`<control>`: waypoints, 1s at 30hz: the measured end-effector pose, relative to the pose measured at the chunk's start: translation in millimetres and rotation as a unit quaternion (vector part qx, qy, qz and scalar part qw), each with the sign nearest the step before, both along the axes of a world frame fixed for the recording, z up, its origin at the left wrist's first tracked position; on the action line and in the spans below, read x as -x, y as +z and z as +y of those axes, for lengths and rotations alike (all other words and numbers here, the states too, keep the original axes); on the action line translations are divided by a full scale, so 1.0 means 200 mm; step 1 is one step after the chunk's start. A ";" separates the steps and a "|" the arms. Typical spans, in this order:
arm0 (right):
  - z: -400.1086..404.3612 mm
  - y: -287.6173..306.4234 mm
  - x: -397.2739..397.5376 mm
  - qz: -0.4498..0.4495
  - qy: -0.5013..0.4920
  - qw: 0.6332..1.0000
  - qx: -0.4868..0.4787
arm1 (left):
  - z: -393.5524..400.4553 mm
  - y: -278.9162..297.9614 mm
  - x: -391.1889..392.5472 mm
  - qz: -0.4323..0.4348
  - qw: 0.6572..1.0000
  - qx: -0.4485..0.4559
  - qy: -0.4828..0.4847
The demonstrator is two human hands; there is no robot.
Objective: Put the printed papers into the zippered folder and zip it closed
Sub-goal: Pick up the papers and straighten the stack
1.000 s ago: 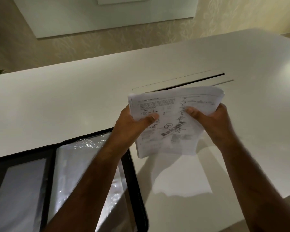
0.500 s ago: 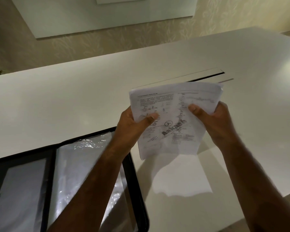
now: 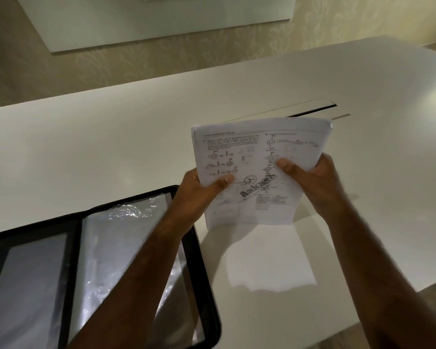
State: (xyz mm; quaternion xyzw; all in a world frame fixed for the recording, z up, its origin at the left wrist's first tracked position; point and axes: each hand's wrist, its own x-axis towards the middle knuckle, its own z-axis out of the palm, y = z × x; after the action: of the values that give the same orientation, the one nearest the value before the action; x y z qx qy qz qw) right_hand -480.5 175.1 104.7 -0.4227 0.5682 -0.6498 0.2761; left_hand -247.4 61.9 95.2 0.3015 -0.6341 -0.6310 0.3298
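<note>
Printed papers [image 3: 252,172], a white stack with chemistry diagrams and grey watermark.

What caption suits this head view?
Both hands, left and right, hold printed papers above a table beside an open zippered folder.

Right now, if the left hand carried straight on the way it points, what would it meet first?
The left hand points up and away, already gripping the printed papers. Beyond them lies bare white table, probably reached near the cable slot; depth is unclear.
</note>
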 end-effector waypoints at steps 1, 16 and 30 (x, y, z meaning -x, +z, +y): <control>0.00 -0.05 0.00 0.002 0.007 1.000 -0.023 | 0.01 -0.05 0.00 -0.012 1.000 -0.017 -0.004; 0.07 -0.22 -0.10 0.006 -0.047 0.998 -0.045 | 0.09 -0.20 0.03 0.018 0.999 -0.014 0.040; 0.04 -0.23 -0.13 0.061 -0.019 0.993 -0.103 | 0.08 -0.15 -0.11 -0.006 0.999 -0.029 0.035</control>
State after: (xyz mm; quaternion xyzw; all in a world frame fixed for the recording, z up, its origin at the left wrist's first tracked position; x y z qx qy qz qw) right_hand -454.0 182.2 57.7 -0.4199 0.6556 -0.5659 0.2712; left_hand -224.9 78.1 64.5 0.3363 -0.6064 -0.6358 0.3389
